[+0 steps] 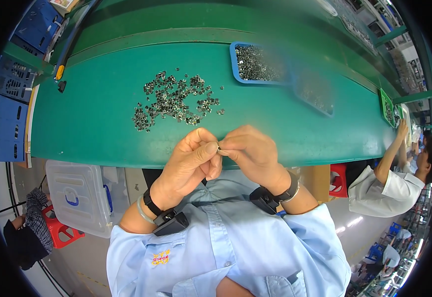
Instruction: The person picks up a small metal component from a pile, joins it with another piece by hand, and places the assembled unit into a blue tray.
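Observation:
My left hand [192, 157] and my right hand [253, 152] meet above the near edge of the green table. Between their fingertips is a small metal part [219, 147], pinched from both sides and mostly covered by the fingers. Its exact kind is too small to make out. Beyond my hands lies a loose pile of small shiny metal parts [176, 99], spread on the table mat. Farther right, a blue tray [235, 64] holds many similar-looking small metal parts.
A second tray [320, 110], blurred, stands beside the blue one. At the far right a co-worker [389, 183] reaches toward a green tray [386, 106]. A yellow-and-black tool [60, 73] hangs at the upper left. A lidded plastic box [77, 195] and red stool [62, 230] stand below left.

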### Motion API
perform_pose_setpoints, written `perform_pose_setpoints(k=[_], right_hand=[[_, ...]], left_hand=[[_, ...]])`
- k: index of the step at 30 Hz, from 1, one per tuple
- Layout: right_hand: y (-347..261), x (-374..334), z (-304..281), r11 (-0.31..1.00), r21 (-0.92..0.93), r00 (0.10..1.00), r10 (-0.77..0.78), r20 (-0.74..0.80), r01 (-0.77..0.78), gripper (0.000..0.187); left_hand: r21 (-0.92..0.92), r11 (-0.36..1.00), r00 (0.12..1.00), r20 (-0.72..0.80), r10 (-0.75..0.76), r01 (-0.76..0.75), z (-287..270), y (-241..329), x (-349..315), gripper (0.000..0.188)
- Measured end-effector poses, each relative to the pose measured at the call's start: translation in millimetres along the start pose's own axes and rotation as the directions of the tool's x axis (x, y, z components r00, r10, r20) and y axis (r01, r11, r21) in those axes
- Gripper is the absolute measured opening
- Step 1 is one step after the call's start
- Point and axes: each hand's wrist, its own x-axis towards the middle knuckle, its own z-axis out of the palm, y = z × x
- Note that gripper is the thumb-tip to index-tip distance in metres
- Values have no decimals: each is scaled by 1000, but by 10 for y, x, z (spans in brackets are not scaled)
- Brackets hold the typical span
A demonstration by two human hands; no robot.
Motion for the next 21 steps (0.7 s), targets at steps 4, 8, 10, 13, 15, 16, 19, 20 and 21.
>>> perform_pose_setpoints(k=[4, 8, 10, 13, 15, 16, 19, 20, 21], right_hand=[[26, -10, 0, 1000, -16, 1000, -2, 12, 2, 14], [50, -23, 16, 1000, -17, 1000, 11, 0, -11, 14], [47, -21, 33, 997, 42, 997, 70, -17, -69, 13], [84, -28, 59, 988, 125, 995, 95, -21, -92, 12], [90, -33, 61, 980, 167, 994, 109, -20, -104, 12], [90, -35, 58, 979, 171, 993, 114, -19, -109, 11], [103, -36, 52, 976, 181, 992, 124, -15, -119, 11], [112, -33, 47, 980, 166, 993, 114, -12, -111, 11], [120, -29, 40, 983, 150, 994, 105, -8, -103, 11]], left_hand=[[118, 993, 998, -60, 0, 7, -4, 40, 4, 19], [184, 983, 996, -94, 7, 11, 38, 66, 1, 20], [192, 981, 995, -99, 9, 10, 43, 71, 4, 21], [111, 994, 996, -90, -4, 14, 32, 71, 11, 26], [118, 993, 996, -84, -10, 20, 23, 75, 20, 27], [126, 992, 997, -77, -16, 25, 18, 78, 24, 29], [132, 991, 996, -85, -21, 32, 26, 76, 29, 29], [129, 991, 995, -98, -21, 34, 37, 76, 32, 27], [127, 991, 994, -111, -21, 35, 46, 75, 38, 26]])
